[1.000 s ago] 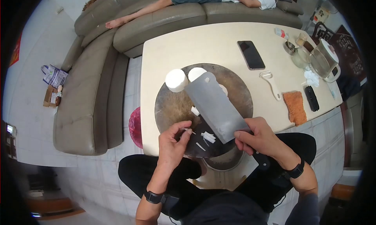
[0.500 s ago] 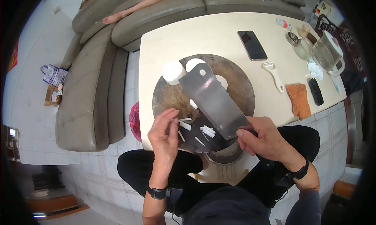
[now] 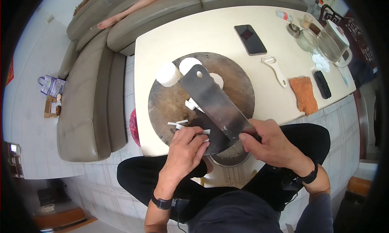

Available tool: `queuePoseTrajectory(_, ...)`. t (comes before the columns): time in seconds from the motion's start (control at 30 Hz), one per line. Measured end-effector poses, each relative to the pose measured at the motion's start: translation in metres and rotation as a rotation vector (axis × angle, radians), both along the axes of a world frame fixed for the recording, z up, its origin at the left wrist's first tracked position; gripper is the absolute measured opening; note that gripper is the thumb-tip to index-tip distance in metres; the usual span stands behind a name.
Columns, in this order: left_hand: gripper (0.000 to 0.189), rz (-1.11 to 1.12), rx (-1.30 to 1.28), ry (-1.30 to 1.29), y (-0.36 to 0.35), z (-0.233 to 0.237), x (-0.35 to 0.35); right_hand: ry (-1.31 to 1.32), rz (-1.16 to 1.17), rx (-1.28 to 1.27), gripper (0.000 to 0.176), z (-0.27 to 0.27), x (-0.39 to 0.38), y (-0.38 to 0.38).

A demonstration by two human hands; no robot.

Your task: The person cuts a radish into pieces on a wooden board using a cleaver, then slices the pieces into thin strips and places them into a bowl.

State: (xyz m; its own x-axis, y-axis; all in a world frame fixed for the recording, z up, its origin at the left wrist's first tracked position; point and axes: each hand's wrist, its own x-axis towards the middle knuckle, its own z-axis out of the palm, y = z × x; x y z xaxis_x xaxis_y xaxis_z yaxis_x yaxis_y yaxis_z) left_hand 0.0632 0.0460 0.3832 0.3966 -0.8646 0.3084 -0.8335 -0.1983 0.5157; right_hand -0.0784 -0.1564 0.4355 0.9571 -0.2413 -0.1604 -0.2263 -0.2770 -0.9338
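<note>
Over the round cutting board (image 3: 170, 105) at the near edge of the table (image 3: 219, 30), the right hand (image 3: 271, 146) is closed tight round the handle of a cleaver (image 3: 214, 103). Its long blade runs diagonally, the end with the hole pointing up-left toward two white chunks (image 3: 167, 74). Just beside the blade, the left hand (image 3: 186, 150) curls its fingers over thin white strips (image 3: 178, 123); whether it pinches one cannot be told.

Handle of cleaver (image 3: 214, 105) hidden within my right hand (image 3: 269, 142); white strips (image 3: 206, 131) partly covered under fingertips (image 3: 197, 136) of my left hand (image 3: 184, 152).
</note>
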Motion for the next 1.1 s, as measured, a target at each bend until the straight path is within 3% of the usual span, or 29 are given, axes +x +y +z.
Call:
queuePoseTrajectory(0.47,0.025,0.075,0.032,-0.102,-0.01,0.005,-0.003,-0.153,0.083,-0.221,0.013,-0.009,-0.007,0.002)
queuePoseTrajectory(0.77,0.028,-0.122,0.066,-0.05,-0.017,0.007,-0.002,-0.084,0.145,-0.249,0.01,-0.002,-0.018,-0.006)
queuePoseTrajectory(0.9,0.028,-0.071,-0.01,-0.104,-0.011,0.0,-0.004,-0.095,0.197,-0.294,0.01,-0.01,-0.027,-0.007)
queuePoseTrajectory(0.97,0.03,-0.056,0.004,-0.21,-0.006,0.0,-0.006,0.019,0.276,-0.374,0.011,-0.007,-0.031,-0.007)
queuePoseTrajectory(1.1,0.033,-0.064,0.004,-0.236,0.001,-0.007,-0.009,0.003,0.247,-0.417,0.011,-0.001,-0.037,0.001)
